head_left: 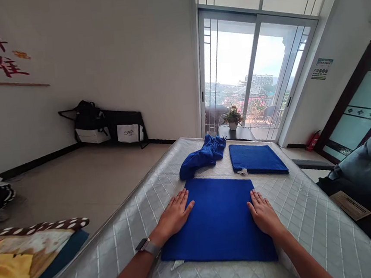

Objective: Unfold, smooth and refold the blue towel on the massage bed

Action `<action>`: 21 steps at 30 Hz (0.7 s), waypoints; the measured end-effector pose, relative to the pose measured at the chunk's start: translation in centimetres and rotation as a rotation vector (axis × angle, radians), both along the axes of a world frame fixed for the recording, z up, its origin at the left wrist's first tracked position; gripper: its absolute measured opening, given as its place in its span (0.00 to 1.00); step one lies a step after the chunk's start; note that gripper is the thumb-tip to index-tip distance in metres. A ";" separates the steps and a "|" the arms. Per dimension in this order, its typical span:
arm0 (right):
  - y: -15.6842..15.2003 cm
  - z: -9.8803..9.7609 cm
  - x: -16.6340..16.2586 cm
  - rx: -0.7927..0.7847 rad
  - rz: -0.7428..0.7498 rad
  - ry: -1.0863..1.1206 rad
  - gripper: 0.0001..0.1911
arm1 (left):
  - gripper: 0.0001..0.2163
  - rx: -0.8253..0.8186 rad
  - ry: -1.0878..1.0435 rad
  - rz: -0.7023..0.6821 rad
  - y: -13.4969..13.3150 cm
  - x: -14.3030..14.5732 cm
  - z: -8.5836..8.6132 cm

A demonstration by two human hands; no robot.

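Note:
A flat blue cloth piece [220, 222], roughly square with a white tag at its near left edge, lies on the quilted silver mattress [131, 230]. My left hand [175, 213] rests flat on its left edge, fingers stretched out. On the right edge lies my right hand [262, 210], also flat with the fingers extended. Neither hand grasps anything. Beyond the cloth, a crumpled blue drawstring bag [203, 154] lies at the back left. A second flat blue cloth piece [257, 158], with a white tag at its near edge, lies at the back right.
Past the mattress's far end, a potted plant [232, 117] stands on a small dark table [237, 133] before the sliding glass door. A dark sofa [370, 170] is at the right. Coloured bedding [30, 260] lies at the lower left, and bags [88, 117] rest against the wall.

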State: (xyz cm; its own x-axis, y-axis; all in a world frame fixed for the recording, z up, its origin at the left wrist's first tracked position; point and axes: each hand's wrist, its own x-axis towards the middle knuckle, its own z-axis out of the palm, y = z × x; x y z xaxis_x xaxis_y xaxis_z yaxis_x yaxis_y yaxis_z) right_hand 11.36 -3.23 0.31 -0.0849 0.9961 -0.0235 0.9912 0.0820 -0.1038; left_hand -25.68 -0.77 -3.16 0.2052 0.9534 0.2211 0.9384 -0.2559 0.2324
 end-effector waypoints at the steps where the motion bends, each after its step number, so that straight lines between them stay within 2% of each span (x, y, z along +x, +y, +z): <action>1: -0.1 0.2 -0.1 -0.008 -0.004 0.000 0.36 | 0.32 -0.001 -0.003 0.008 0.0 0.0 0.0; 6: -0.5 0.5 -0.6 -0.056 -0.024 0.007 0.38 | 0.33 -0.009 0.003 0.021 0.0 -0.2 0.1; 9: -0.6 0.4 -0.8 -0.056 -0.023 0.012 0.38 | 0.35 -0.019 -0.004 0.097 -0.2 0.1 0.9; 11: -0.7 0.3 -0.8 -0.055 -0.020 0.030 0.37 | 0.36 -0.007 -0.028 0.125 -0.7 1.4 1.7; 13: -0.7 0.2 -0.7 -0.055 -0.022 0.057 0.37 | 0.36 0.004 -0.035 0.051 -1.4 4.0 2.6; 16: -0.8 0.2 -0.7 -0.049 -0.022 0.086 0.37 | 0.34 -0.018 0.002 -0.186 -2.6 10.0 3.3; 19: -0.9 0.2 -0.6 -0.039 -0.012 0.088 0.36 | 0.33 -0.014 0.024 -0.364 -3.3 16.7 3.3; 21: -0.9 0.2 -0.4 -0.036 0.029 0.080 0.33 | 0.31 0.011 0.019 -0.430 -3.2 20.0 3.1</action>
